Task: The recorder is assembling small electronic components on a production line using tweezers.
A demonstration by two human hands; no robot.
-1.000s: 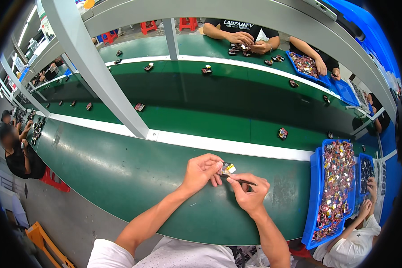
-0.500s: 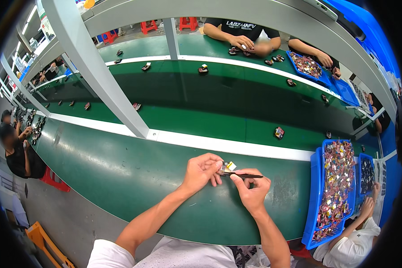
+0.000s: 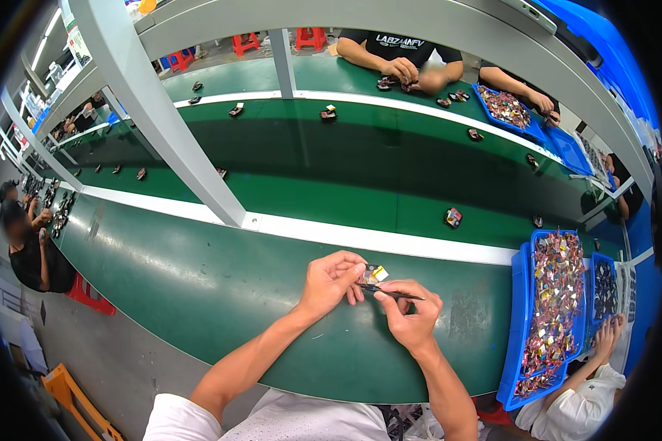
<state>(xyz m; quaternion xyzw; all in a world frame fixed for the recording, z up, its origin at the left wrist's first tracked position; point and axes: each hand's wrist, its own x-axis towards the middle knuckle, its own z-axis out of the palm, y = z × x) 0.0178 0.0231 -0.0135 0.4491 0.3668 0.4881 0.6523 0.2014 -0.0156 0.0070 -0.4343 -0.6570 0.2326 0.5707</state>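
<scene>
left hand [image 3: 329, 283] pinching a small yellow and silver part [image 3: 376, 275] between thumb and fingertips, held just above the green desk [image 3: 198, 294]. right hand [image 3: 412, 317] closed around thin dark tweezers [image 3: 393, 294], tips pointing left and touching or nearly touching the part's underside, hard to tell which.

looks like fine work on the part with the tweezer tips, so: best to keep the left fingers clear of the spot being worked, and turn the part toward the eyes rather than craning. worth bracing both wrists on the desk so the tips don't wander. light squeeze only, a part that small could flick away easily.

blue tray [image 3: 526, 309] heaped with similar shiny bits sits on the right, near the right hand. more little pieces riding the green belt [image 3: 390, 184] beyond the white strip [image 3: 390, 241].
</scene>
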